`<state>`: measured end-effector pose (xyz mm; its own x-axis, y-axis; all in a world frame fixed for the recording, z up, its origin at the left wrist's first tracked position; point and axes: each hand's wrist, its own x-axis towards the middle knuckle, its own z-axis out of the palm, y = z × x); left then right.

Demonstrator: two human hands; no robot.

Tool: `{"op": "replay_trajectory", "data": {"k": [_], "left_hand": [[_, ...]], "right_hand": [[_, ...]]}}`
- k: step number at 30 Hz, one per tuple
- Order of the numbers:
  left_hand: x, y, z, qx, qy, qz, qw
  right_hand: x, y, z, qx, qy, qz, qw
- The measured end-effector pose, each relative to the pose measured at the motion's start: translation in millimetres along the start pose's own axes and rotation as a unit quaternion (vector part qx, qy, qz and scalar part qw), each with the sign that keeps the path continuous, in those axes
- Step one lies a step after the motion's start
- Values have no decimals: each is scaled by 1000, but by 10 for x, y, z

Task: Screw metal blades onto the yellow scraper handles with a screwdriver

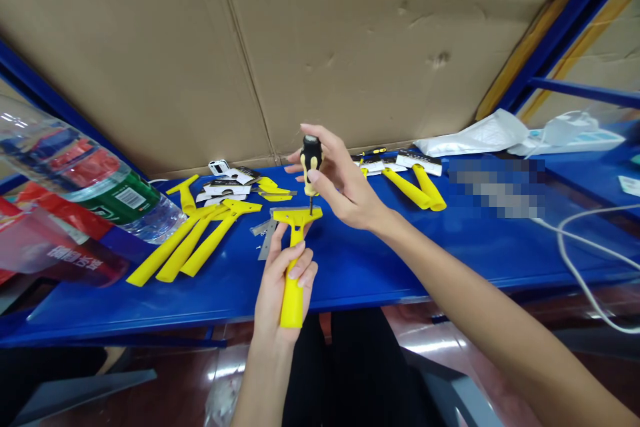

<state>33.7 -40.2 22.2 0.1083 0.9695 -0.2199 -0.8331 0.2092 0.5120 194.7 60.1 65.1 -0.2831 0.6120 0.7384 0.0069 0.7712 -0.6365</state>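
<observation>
My left hand [287, 273] is wrapped round the handle of a yellow scraper [293, 300], whose wide head points away from me. In my right hand [345, 180] is a black and cream screwdriver [312, 157], held upright between thumb and fingers. Its shaft runs down to the right end of the scraper head; whether the tip sits in a screw is too small to tell. Just left of the head lie flat metal blades [267, 240] and tiny pale bits. Several more yellow scrapers [173, 250] rest on the left of the blue table.
A large water bottle [125, 193] and a red translucent container [65, 247] stand at the left. Black-and-white packets [227, 187] lie at the back, and two yellow handles [407, 188] are right of centre. A white cable [565, 247] and a power strip [570, 141] are at the right.
</observation>
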Motion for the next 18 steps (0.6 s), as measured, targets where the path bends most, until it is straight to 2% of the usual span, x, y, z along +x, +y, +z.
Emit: {"op": "replay_trajectory", "data": {"k": [3, 8, 14, 18], "left_hand": [[14, 4, 6, 4, 4, 1, 1000], [-5, 12, 32, 13, 9, -6, 1000], [-1, 7, 1, 8, -7, 5, 1000], [17, 13, -33, 7, -19, -3, 1000]], "right_hand": [[7, 46, 0, 15, 10, 8, 1000], [0, 88, -46, -44, 62, 10, 997], [-15, 28, -61, -4, -1, 2, 1000], [-5, 114, -69, -12, 23, 1, 1000]]}}
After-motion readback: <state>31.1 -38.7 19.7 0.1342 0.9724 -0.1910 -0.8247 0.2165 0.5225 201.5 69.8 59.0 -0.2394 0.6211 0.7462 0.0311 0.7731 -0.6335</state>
